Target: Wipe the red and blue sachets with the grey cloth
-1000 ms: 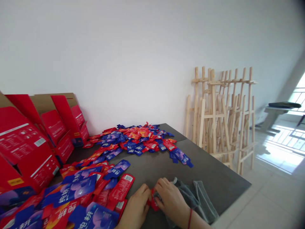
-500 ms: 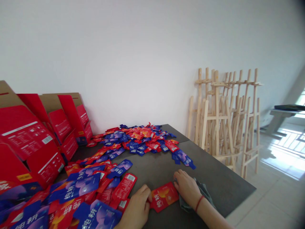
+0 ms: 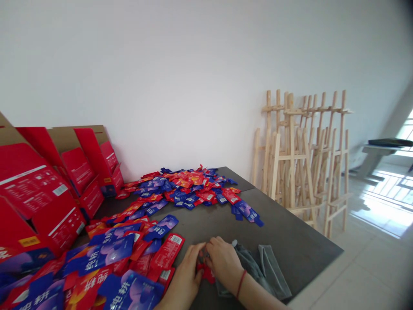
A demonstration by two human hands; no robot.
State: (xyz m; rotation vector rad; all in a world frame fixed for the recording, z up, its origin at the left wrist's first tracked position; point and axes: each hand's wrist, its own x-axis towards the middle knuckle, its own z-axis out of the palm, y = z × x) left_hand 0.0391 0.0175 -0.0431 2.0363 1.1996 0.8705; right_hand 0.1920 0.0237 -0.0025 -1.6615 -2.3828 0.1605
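Note:
Close together near the table's front edge, my left hand (image 3: pixel 185 275) and my right hand (image 3: pixel 224 261) both have their fingers closed round a red packet (image 3: pixel 208 273). Most of that packet is hidden under the fingers. A grey-green cloth (image 3: pixel 258 269) lies beside and partly beneath my right wrist, which wears a red band. Left of my left hand is a heap of red and blue packets (image 3: pixel 112 254), with a red packet showing a barcode (image 3: pixel 167 251) at its right side.
Open red cardboard boxes (image 3: pixel 35 185) stand along the left. A second pile of packets (image 3: pixel 190 185) lies at the back of the dark table (image 3: pixel 280 241). Wooden easels (image 3: pixel 292 163) lean beyond its right edge, and another table (image 3: pixel 380 148) is at far right.
My right hand has moved left, up against my left hand, and now covers much of the red packet. More of the cloth shows. The view has shifted slightly.

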